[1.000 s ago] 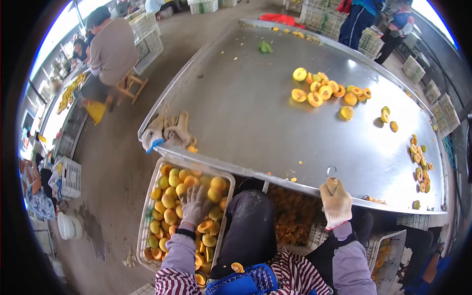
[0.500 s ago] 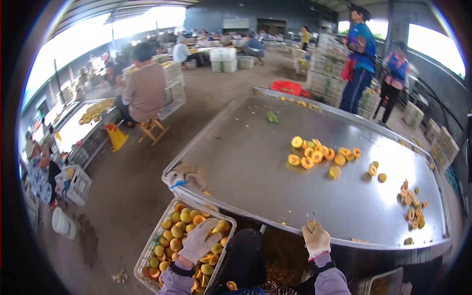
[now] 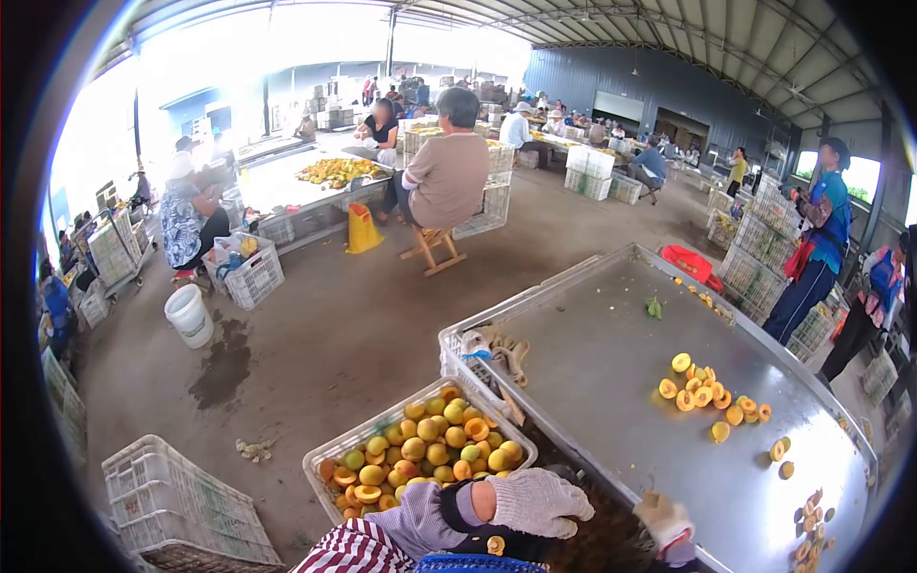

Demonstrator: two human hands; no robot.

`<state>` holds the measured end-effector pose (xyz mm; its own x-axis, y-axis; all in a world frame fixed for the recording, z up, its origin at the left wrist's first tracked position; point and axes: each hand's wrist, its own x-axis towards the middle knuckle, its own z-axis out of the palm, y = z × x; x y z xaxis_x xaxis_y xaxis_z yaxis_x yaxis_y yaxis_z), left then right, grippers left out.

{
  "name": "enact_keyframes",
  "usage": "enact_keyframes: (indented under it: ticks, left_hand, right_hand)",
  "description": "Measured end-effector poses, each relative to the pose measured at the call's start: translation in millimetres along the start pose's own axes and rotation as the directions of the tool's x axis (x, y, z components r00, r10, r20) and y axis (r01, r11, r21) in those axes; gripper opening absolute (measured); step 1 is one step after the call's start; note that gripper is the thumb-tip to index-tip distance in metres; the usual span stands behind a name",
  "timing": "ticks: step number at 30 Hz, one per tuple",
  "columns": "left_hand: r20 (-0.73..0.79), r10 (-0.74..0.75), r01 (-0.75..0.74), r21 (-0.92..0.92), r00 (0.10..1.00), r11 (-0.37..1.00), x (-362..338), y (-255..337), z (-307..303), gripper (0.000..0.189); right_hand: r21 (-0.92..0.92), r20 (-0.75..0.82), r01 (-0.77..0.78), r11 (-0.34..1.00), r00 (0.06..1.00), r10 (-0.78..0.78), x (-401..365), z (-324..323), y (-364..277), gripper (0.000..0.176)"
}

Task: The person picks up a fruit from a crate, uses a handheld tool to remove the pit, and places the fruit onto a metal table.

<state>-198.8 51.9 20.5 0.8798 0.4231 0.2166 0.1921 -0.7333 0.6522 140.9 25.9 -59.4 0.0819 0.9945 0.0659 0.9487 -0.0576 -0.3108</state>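
My left hand [image 3: 542, 501], in a pale knitted glove, reaches across my lap to the right of the fruit crate. Its fingers are stretched out, with no fruit visible in them. My right hand [image 3: 666, 523], also gloved, is at the near edge of the metal table [image 3: 583, 349]. It looks closed, but motion blurs it and what it holds cannot be made out. The white plastic crate [image 3: 320, 485] at my left holds many yellow-orange fruits, some cut. Halved fruits [image 3: 704, 392] lie in a group on the tabletop, with more pieces [image 3: 812, 530] near its right end.
Gloves [image 3: 506, 353] lie on the table's left corner. A green leaf [image 3: 653, 307] lies farther back. On the floor stand a white bucket [image 3: 189, 317] and an empty crate [image 3: 186, 506]. A seated person [image 3: 447, 177] works ahead; another person [image 3: 812, 239] stands at right.
The view has turned left. My left hand has come out of the fruit crate and across to the right. My right hand, earlier closed around a small tool with a metal loop, is now blurred.
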Motion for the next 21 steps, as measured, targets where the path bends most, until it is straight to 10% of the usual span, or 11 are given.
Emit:
enact_keyframes:
  ticks: [2,8,13,15,16,21]
  left_hand:
    - [0.061,-0.049,0.049,-0.006,0.997,0.999,-7.6,1.3,13.9,0.038]
    - [0.136,-0.152,0.162,-0.066,0.979,0.985,-16.7,22.7,30.3,0.038]
    - [-0.083,-0.11,0.109,-0.013,0.99,0.994,-34.4,17.3,43.9,0.04]
    - [-0.412,0.149,-0.353,-0.479,0.899,0.803,-60.1,-36.8,92.1,0.04]
    - [-0.347,0.314,-0.228,0.267,0.884,0.936,-33.8,4.3,63.2,0.04]
    - [-0.292,0.142,-0.137,0.035,0.946,0.99,-53.9,-30.3,110.3,0.038]
  right_hand:
    - [-0.12,-0.055,0.283,0.951,0.955,-0.291,7.2,-10.6,19.7,0.029]
    - [-0.316,-0.063,0.611,0.725,0.749,-0.659,-48.3,-197.0,-198.2,0.018]
    - [-0.45,0.092,0.493,0.745,0.855,-0.51,-86.6,-248.2,-269.2,0.019]
    - [-0.533,0.105,0.46,0.71,0.869,-0.484,-96.1,-256.3,-283.3,0.018]
    - [-0.564,0.11,0.446,0.694,0.874,-0.473,-99.3,-255.5,-285.9,0.018]
    - [-0.638,0.125,0.423,0.644,0.882,-0.455,-106.2,-252.9,-298.1,0.018]
